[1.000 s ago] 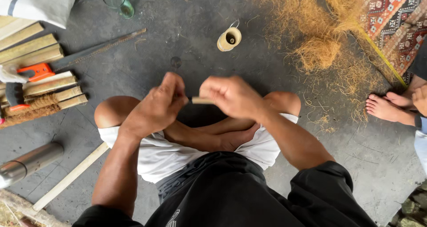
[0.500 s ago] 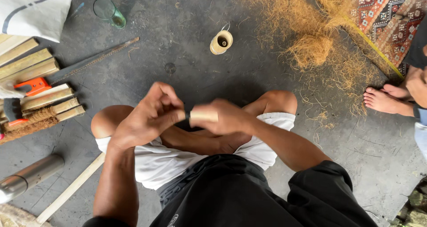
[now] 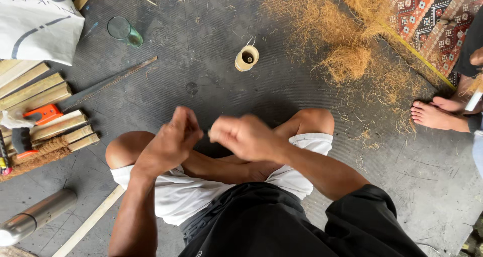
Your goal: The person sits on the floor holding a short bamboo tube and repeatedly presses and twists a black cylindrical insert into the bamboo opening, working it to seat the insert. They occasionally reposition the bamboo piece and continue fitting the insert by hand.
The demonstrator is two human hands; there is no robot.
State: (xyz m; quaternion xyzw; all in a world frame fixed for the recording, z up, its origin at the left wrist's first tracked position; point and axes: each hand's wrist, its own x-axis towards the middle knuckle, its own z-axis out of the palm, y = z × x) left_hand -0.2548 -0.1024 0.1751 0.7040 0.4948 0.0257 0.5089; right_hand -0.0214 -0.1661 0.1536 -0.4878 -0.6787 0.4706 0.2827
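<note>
Two bare hands meet above the crossed legs of a person seated on the grey floor point(image 3: 216, 91). The left hand point(image 3: 173, 138) is curled, fingers together; the right hand point(image 3: 241, 136) is a closed fist. Both are motion-blurred. Between them only a pale sliver of the small stick point(image 3: 210, 133) shows; the right fist covers most of it, so its length and shape cannot be read. Whether the left fingers actually grip the stick cannot be told.

Cut off or obscured items:
- A metal cylinder point(image 3: 35, 216) at the floor's lower left edge, partly out of view.
- A white bag point(image 3: 37, 18) at the upper left corner, cropped.
- Stacked bamboo slats point(image 3: 35, 88) along the left edge, with an orange-handled tool point(image 3: 43, 115) lying on them, half hidden.
- Another person's bare feet point(image 3: 435, 113) at the right edge; the body is out of view.

Fully visible: a short bamboo cup point(image 3: 246, 58) near the top centre, a green glass point(image 3: 125, 31), a long dark blade point(image 3: 108, 83), and loose coconut fibre point(image 3: 347, 60) spread toward the patterned mat point(image 3: 432, 10) at the upper right corner.

Difference from the half-second-earlier frame: the pale stick was then plainly exposed between the hands; now the right fist has closed over most of it, and the hands sit slightly closer together.
</note>
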